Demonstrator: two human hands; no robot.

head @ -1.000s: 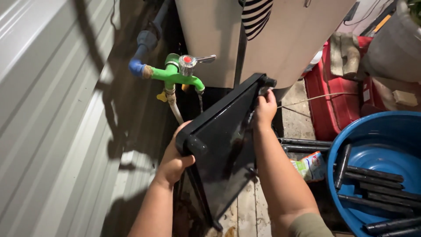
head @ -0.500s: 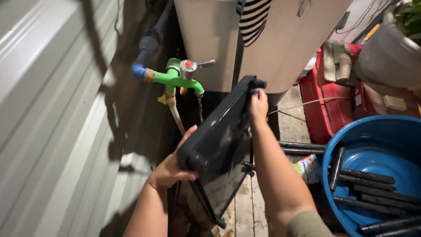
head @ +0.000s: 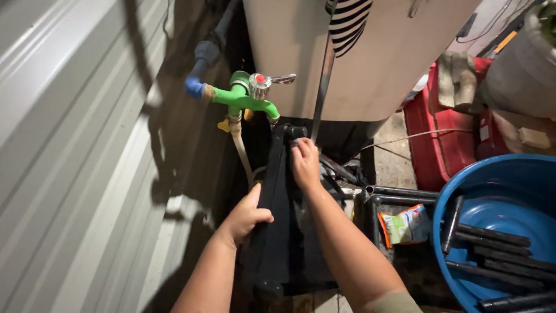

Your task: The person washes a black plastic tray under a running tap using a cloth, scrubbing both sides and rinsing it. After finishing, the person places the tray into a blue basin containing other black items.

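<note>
Both hands hold a black flat tray (head: 278, 232) stood on edge beneath the green tap (head: 243, 98). The tray's long axis runs from 6 o'clock up to 12 o'clock, its top corner just under the spout. The left hand (head: 246, 215) is clamped on the left edge at mid-height, grip pressed around the rim. The right hand (head: 305, 163) is nearer the tap, fingers closed over the upper edge. A blue tub (head: 457, 197) with dark bars lies at 4 o'clock, a red crate (head: 440, 133) at 2 o'clock.
</note>
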